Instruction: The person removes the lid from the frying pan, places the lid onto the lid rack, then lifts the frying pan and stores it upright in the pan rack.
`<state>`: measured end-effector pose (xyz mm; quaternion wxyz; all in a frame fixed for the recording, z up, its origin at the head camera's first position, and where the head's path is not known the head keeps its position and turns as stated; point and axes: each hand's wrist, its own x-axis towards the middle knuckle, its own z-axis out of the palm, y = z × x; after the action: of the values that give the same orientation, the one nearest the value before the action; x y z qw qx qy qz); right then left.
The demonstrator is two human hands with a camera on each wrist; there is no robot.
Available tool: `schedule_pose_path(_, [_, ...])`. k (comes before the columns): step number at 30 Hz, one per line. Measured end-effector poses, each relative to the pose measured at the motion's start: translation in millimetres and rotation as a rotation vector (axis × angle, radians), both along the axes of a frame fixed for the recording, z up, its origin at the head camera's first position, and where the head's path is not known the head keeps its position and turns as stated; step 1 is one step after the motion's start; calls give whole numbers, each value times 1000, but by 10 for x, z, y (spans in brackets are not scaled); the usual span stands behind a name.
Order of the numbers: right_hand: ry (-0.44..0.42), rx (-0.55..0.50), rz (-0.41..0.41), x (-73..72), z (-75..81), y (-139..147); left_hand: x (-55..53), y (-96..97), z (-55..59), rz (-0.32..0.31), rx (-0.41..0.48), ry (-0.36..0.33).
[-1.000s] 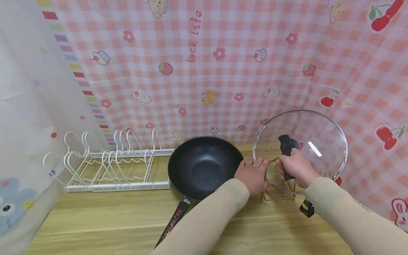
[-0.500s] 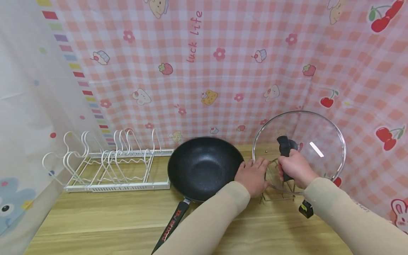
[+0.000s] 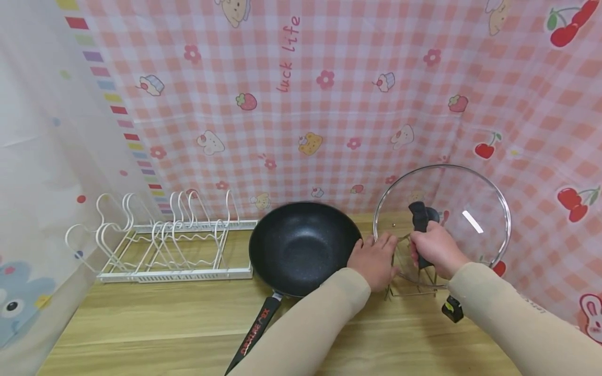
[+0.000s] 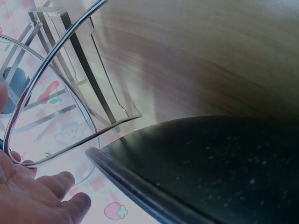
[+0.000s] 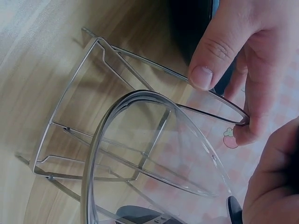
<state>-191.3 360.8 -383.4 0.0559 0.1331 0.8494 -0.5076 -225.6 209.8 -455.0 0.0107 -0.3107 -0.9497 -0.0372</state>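
A clear glass lid (image 3: 470, 193) with a metal rim stands upright at the wire rack (image 5: 96, 179) on the right. My right hand (image 3: 437, 245) grips the lid's black handle (image 3: 418, 211), fingers curled round it. My left hand (image 3: 373, 261) holds the rack's left end; in the right wrist view its thumb (image 5: 202, 77) lies along one wire and a fingertip (image 5: 245, 135) bends at the end loop. Close to the left hand's fingers is the rim of a black wok (image 3: 303, 250), also large in the left wrist view. Part of the rack is hidden behind the hands.
A white rack (image 3: 178, 274) with several wire loops stands left of the wok. The wok's black handle (image 3: 254, 331) points toward the front of the wooden tabletop (image 3: 155, 324). A pink checked curtain (image 3: 263, 130) hangs behind and along the right. A small black piece (image 3: 452, 309) shows below the right sleeve.
The lid and my right hand have shifted very slightly left and down. My left hand has kept its place at the rack, and the wok has not moved.
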Motion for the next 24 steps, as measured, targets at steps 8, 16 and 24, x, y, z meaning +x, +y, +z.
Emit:
schedule_pose_path(8, [-16, 29, 23, 21, -1, -25, 6, -8, 12, -4, 4, 3])
schedule_pose_path(16, [-23, 49, 26, 25, -29, -22, 2, -13, 7, -5, 6, -6])
schedule_pose_path(24, [-31, 15, 30, 36, -39, -50, -18, 5, -27, 4, 7, -14])
